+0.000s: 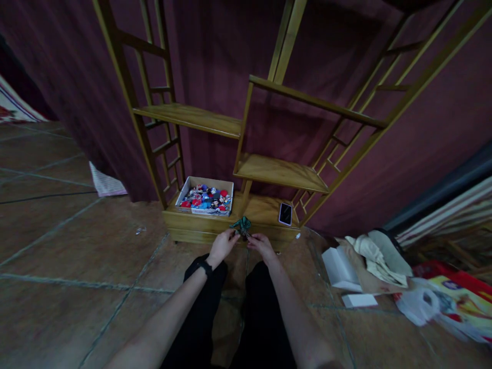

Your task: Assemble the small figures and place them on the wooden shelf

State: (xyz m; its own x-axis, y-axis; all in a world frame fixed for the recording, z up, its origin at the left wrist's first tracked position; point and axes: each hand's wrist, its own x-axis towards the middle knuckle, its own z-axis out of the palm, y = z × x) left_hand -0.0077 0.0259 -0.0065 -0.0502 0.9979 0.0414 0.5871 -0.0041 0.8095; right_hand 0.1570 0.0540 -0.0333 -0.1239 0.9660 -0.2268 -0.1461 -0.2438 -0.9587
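My left hand and my right hand meet in front of me, both pinched on a small dark green figure. They hold it just above the front edge of the wooden shelf unit's bottom board. A white box full of several small colourful figures sits on that board to the left. A phone lies flat on the board to the right. My left wrist wears a dark band. My knees in black trousers show below the hands.
The wooden shelf unit stands against a dark red curtain, its upper shelves bare. On the tiled floor at the right lie white boxes, crumpled cloth, a plastic bag and colourful packaging. A striped cloth lies at the left.
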